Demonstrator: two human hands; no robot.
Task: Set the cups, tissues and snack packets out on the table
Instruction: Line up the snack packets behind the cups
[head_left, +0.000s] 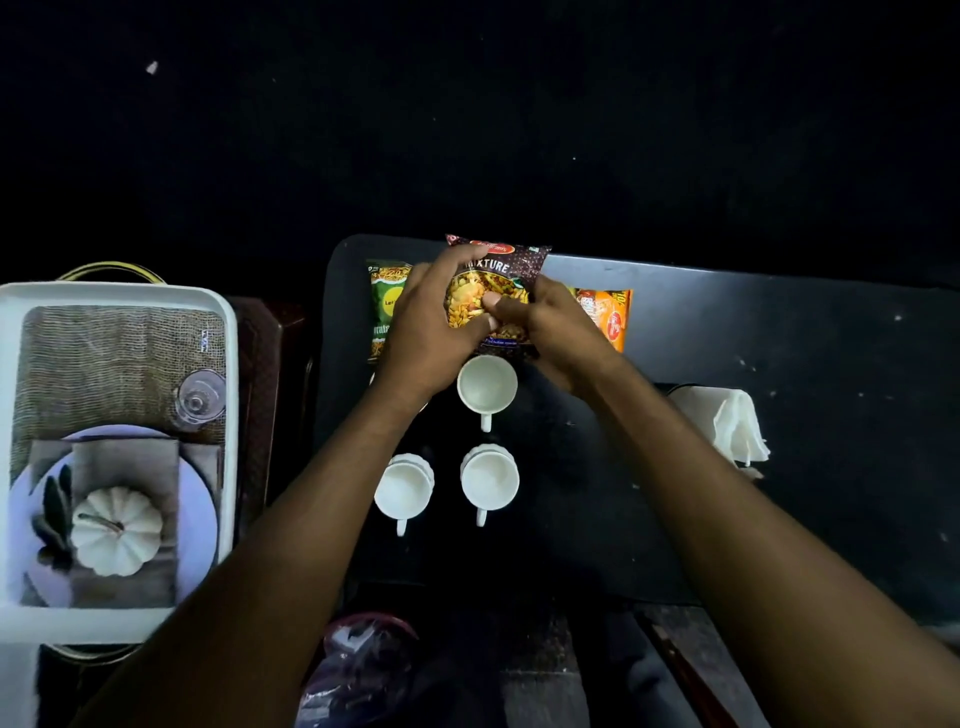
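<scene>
White cups stand on the dark table (727, 322): three in plain sight, one far (487, 385) and two near (403, 488) (489, 480), handles pointing near. Three snack packets lie along the far edge. The middle brown packet (501, 270) reads "MIXTURE"; both hands grip it, left hand (434, 325) and right hand (553, 332) closed on its sides. A green packet (384, 306) lies left, an orange packet (608, 314) right. One bunch of white tissues (727, 423) sits far right.
</scene>
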